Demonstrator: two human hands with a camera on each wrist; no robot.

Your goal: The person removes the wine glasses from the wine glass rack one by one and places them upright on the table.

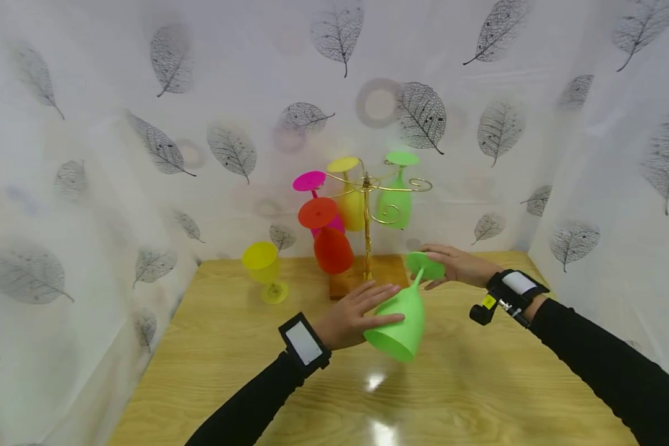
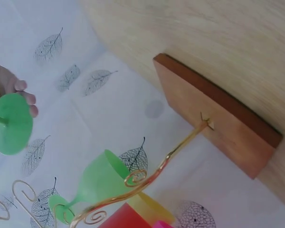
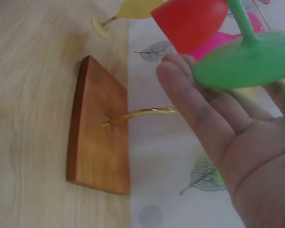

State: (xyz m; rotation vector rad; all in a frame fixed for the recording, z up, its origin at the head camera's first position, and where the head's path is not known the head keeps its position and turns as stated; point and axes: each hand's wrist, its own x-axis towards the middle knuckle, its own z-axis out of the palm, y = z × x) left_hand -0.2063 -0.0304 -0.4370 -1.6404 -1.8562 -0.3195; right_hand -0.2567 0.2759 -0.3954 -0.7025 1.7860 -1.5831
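Observation:
A light green plastic goblet (image 1: 404, 316) is tilted above the table with its bowl mouth facing down and toward me. My left hand (image 1: 348, 316) holds the bowl, its fingers and thumb spread along the side. At the raised foot of the goblet (image 3: 247, 59) is my right hand (image 1: 459, 265), its fingers fairly straight and close against or touching the disc. Behind the hands stands a gold wire glass rack (image 1: 367, 232) on a wooden base (image 2: 218, 126). Red (image 1: 333, 248), pink (image 1: 310, 181), yellow (image 1: 352, 204) and green (image 1: 396, 201) goblets hang upside down from it.
A yellow goblet (image 1: 262, 263) stands upright on the wooden table (image 1: 228, 365), left of the rack. Curled wire arms (image 1: 420, 184) stick out on the rack's right and front. A white leaf-patterned curtain (image 1: 228, 74) surrounds the table's back and sides.

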